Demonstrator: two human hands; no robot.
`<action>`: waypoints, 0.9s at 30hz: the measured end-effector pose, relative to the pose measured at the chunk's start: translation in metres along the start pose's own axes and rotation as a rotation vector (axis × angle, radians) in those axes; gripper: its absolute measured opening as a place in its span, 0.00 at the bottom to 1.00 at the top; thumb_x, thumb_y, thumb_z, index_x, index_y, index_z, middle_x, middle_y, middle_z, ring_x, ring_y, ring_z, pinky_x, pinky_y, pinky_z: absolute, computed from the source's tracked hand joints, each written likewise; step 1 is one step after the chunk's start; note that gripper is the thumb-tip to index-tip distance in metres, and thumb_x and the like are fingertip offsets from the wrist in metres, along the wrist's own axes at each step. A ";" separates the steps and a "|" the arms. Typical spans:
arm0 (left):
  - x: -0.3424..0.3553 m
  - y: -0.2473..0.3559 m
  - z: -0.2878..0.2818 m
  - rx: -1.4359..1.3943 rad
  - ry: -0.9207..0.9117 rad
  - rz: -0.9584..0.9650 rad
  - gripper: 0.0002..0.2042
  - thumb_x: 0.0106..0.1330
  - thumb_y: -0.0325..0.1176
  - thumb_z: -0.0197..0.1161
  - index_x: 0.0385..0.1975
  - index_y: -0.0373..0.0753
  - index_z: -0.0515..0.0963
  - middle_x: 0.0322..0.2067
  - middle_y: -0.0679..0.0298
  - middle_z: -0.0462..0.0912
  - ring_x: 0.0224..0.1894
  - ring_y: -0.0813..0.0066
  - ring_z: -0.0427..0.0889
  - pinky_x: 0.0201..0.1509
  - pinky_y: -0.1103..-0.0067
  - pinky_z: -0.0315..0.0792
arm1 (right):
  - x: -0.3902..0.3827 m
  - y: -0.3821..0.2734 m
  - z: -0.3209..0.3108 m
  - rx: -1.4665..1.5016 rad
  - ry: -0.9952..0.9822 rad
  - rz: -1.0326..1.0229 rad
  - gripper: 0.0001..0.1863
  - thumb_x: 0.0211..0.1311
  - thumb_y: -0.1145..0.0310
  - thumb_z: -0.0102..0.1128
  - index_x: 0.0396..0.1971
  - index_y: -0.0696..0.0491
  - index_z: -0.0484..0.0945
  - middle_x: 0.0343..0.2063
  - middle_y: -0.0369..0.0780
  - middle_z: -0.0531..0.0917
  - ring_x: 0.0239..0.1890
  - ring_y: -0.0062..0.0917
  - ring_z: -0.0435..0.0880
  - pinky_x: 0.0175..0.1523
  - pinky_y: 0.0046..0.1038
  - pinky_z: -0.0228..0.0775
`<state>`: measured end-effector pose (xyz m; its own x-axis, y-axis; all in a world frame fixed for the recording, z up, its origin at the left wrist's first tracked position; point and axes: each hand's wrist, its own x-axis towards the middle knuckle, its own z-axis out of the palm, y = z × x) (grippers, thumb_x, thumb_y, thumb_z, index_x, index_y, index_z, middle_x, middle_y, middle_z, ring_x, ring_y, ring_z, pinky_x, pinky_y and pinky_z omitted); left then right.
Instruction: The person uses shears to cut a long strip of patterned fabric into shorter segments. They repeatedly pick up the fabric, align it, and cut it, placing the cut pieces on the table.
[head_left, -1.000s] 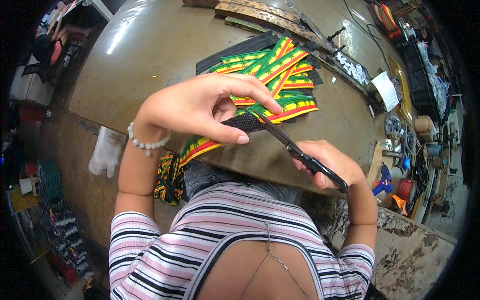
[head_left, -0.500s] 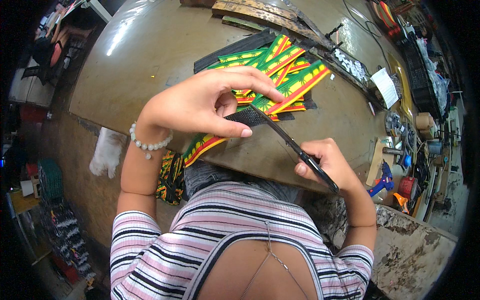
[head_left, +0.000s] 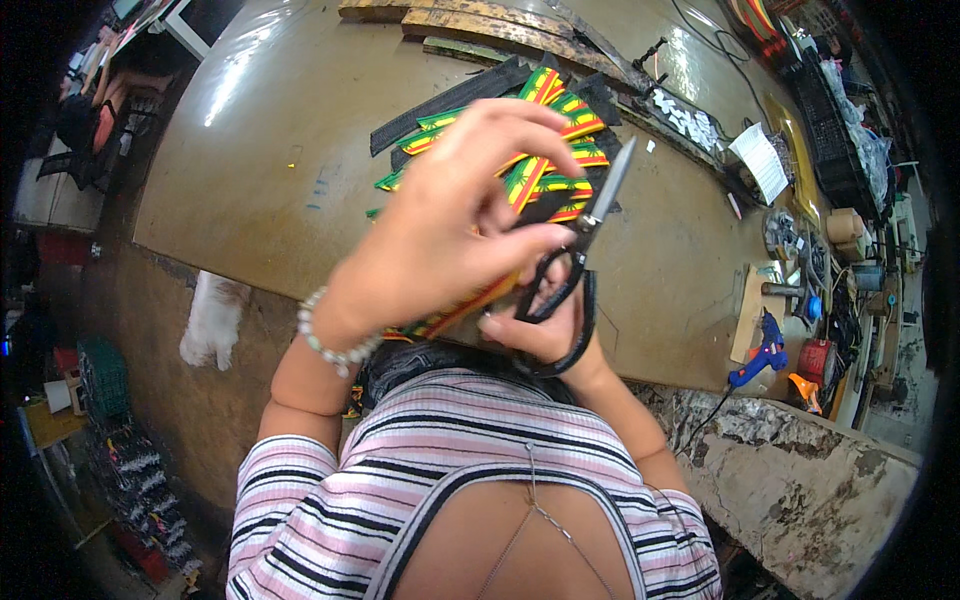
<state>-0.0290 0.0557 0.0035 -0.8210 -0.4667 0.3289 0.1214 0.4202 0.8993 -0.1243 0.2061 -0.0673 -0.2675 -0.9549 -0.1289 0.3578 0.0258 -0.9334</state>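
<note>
My left hand (head_left: 452, 220), blurred and wearing a beaded bracelet, curls over a green, yellow and red strap (head_left: 465, 305) with thumb and fingers; their exact grip is partly hidden. Just below it, my right hand (head_left: 545, 330) grips black-handled scissors (head_left: 612, 185) by the loops, partly behind my left thumb; the silver blades point up and right, close together. Beyond both hands lies a loose pile of similar patterned straps (head_left: 585, 117) mixed with black webbing strips (head_left: 430, 110) on the brown worktable (head_left: 240, 180).
Wooden planks (head_left: 470, 35) cross the far side. At right are a paper sheet (head_left: 760, 160), a blue glue gun (head_left: 760, 355), orange tool (head_left: 806, 393), spools (head_left: 817, 360) and a black crate (head_left: 840, 140). A white furry thing (head_left: 210, 325) is below the left edge; a person (head_left: 90, 120) is at upper left.
My right hand has moved left, under my left hand, swinging the scissors upright. My left hand has shifted right and blurred. The strap angled toward upper right is no longer raised there.
</note>
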 end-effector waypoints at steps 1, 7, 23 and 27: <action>0.001 0.004 0.011 -0.049 0.060 0.109 0.18 0.51 0.22 0.70 0.42 0.38 0.76 0.60 0.63 0.67 0.31 0.92 0.71 0.29 0.90 0.68 | 0.003 -0.002 0.004 -0.087 0.000 0.003 0.25 0.48 0.76 0.70 0.46 0.55 0.68 0.43 0.41 0.77 0.44 0.23 0.78 0.48 0.27 0.73; -0.008 -0.008 0.000 0.208 -0.271 0.112 0.07 0.53 0.21 0.68 0.31 0.34 0.79 0.37 0.60 0.82 0.38 0.77 0.83 0.38 0.80 0.77 | 0.025 -0.046 -0.028 0.043 0.545 -0.515 0.14 0.59 0.73 0.65 0.38 0.53 0.67 0.29 0.37 0.79 0.21 0.17 0.77 0.28 0.18 0.70; 0.010 0.003 -0.069 -0.275 -0.582 -0.211 0.25 0.51 0.26 0.72 0.53 0.33 0.77 0.45 0.62 0.79 0.23 0.90 0.67 0.19 0.91 0.59 | -0.003 -0.067 -0.068 -0.746 -0.551 0.024 0.45 0.49 0.27 0.51 0.40 0.62 0.74 0.32 0.47 0.72 0.37 0.43 0.74 0.45 0.37 0.68; 0.010 -0.007 -0.061 -0.276 -0.619 -0.260 0.25 0.50 0.27 0.73 0.52 0.37 0.78 0.44 0.65 0.82 0.20 0.93 0.61 0.18 0.90 0.53 | 0.006 -0.079 -0.059 -0.811 -0.612 0.013 0.45 0.49 0.26 0.50 0.39 0.61 0.74 0.33 0.48 0.73 0.39 0.45 0.75 0.47 0.39 0.67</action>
<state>-0.0037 0.0007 0.0184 -0.9978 0.0356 -0.0559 -0.0518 0.1055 0.9931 -0.2070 0.2158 -0.0138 0.3179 -0.9346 -0.1598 -0.4183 0.0130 -0.9082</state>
